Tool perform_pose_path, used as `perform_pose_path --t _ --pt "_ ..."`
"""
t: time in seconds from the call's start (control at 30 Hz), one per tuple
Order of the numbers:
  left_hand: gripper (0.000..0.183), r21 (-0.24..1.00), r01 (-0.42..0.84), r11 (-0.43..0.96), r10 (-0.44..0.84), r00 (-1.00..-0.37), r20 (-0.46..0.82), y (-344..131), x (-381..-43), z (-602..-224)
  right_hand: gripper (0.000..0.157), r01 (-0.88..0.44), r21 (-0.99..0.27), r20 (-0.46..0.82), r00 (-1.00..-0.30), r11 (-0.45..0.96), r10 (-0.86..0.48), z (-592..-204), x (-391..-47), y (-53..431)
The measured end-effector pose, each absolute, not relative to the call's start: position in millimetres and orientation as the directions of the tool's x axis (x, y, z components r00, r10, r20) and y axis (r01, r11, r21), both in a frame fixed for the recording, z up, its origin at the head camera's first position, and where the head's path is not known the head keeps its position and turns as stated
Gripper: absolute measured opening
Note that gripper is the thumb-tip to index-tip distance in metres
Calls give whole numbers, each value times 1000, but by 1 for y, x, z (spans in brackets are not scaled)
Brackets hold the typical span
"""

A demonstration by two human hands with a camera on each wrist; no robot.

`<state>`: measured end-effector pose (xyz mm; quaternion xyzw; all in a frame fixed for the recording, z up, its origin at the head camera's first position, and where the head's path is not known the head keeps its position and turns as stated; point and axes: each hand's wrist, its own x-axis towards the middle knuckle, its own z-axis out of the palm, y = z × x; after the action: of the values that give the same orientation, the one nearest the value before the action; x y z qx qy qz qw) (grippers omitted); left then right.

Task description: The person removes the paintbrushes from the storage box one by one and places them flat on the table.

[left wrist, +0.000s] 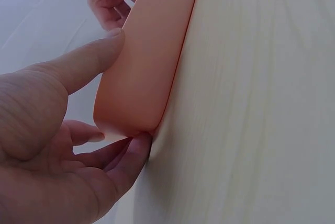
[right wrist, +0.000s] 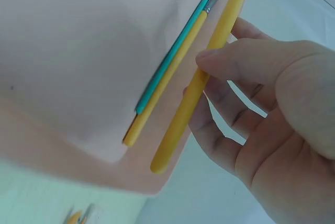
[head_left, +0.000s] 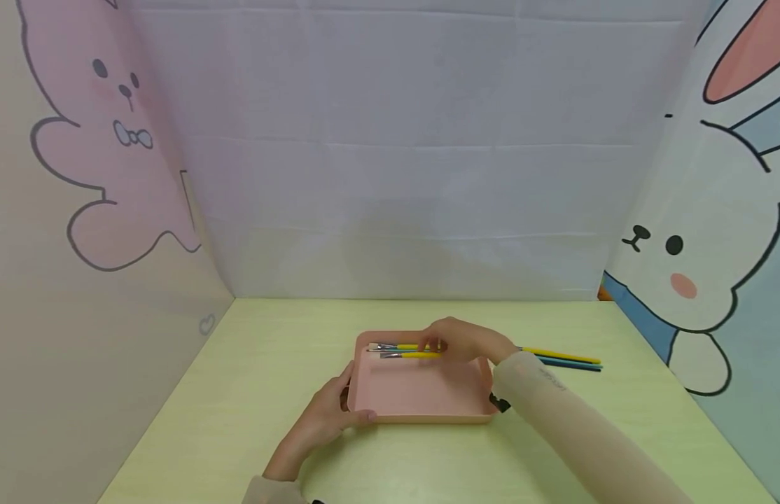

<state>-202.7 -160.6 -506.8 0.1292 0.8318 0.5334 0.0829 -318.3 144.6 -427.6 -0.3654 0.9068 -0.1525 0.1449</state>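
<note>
A shallow pink tray (head_left: 415, 393) rests on the table. My left hand (head_left: 327, 411) grips its near left corner, thumb on the rim and the other fingers around the outside and underneath, as the left wrist view shows. Over the tray's far side, my right hand (head_left: 461, 341) pinches a yellow paintbrush (right wrist: 178, 114) between thumb and fingers, its bristle end pointing left in the head view. Beneath the held brush, a teal paintbrush (right wrist: 170, 59) and another yellow paintbrush (right wrist: 153, 103) lie side by side in the tray along its far wall.
To the right of the tray, more paintbrushes (head_left: 569, 360) with yellow, teal and dark handles lie on the pale wood table (head_left: 264, 350), partly hidden by my right forearm. A white cloth backdrop (head_left: 396, 175) stands behind, with cartoon-printed panels (head_left: 680, 231) at both sides.
</note>
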Motion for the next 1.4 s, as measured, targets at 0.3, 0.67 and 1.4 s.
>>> perform_pose_path --t 0.3,0.67,1.4 --pt "117 908 125 400 296 -955 1 -162 -203 -509 45 -683 -388 -92 -640 619 -763 -411 -316 170" --pt "117 902 135 409 308 -951 3 -163 -206 -510 43 -671 -386 -58 -667 633 -743 -403 -308 218" --pt "116 917 125 378 307 -952 3 -162 -202 -508 43 -571 -392 -61 -766 721 -640 -421 -288 324"
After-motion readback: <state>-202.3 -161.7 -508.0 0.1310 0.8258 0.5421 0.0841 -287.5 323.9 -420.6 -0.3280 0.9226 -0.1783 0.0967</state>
